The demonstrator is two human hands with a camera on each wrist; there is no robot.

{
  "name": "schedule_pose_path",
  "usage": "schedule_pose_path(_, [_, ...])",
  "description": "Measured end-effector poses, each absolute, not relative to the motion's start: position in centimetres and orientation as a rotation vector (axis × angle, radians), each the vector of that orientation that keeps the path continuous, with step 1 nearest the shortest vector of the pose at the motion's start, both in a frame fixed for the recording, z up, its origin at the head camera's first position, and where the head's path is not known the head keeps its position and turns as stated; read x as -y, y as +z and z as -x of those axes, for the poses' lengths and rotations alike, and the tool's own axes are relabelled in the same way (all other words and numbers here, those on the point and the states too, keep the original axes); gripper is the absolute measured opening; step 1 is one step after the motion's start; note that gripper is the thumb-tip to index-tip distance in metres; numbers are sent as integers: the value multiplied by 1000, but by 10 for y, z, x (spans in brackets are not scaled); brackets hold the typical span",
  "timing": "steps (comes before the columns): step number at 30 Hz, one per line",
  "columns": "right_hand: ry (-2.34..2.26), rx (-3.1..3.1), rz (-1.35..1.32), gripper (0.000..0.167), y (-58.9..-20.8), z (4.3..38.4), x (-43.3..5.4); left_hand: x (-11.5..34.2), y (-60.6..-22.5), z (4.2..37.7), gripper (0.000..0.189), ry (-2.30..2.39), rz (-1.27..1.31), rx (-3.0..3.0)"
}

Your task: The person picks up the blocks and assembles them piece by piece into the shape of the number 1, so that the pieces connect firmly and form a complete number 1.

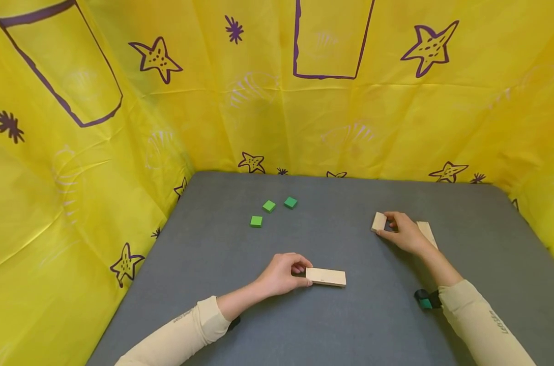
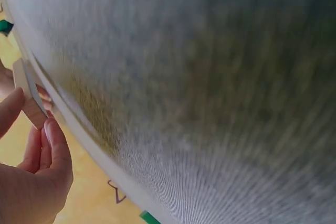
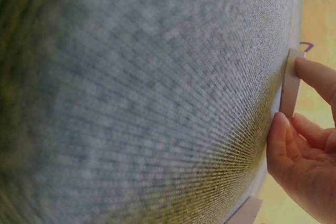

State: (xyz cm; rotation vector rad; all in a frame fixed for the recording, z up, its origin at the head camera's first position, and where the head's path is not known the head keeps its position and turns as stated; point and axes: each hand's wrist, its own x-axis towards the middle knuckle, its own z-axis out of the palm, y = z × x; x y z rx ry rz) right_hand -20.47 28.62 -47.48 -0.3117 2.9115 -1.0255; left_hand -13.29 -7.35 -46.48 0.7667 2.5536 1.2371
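My left hand (image 1: 284, 274) pinches one end of a long pale wooden block (image 1: 326, 276) near the middle of the grey table. In the left wrist view the thumb and fingers of that hand grip the end of the block (image 2: 30, 95). Farther right and deeper on the table, my right hand (image 1: 405, 233) holds a shorter-looking wooden block (image 1: 379, 222) between thumb and fingers. The right wrist view shows this block (image 3: 291, 84) pinched along its two ends. Another wooden block (image 1: 427, 234) lies just right of the right hand, partly hidden behind it.
Two light green square tiles (image 1: 256, 221) and a darker green tile (image 1: 290, 203) lie toward the back left of the grey table (image 1: 331, 325). Yellow cloth (image 1: 277, 117) with purple drawings hangs around the back and sides.
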Motion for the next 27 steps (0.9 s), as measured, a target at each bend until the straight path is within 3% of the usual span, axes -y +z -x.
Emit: schedule_pose_path(27, [-1040, -2920, 313, 61, -474, 203, -287, 77, -473, 115, 28, 1195, -857, -2470])
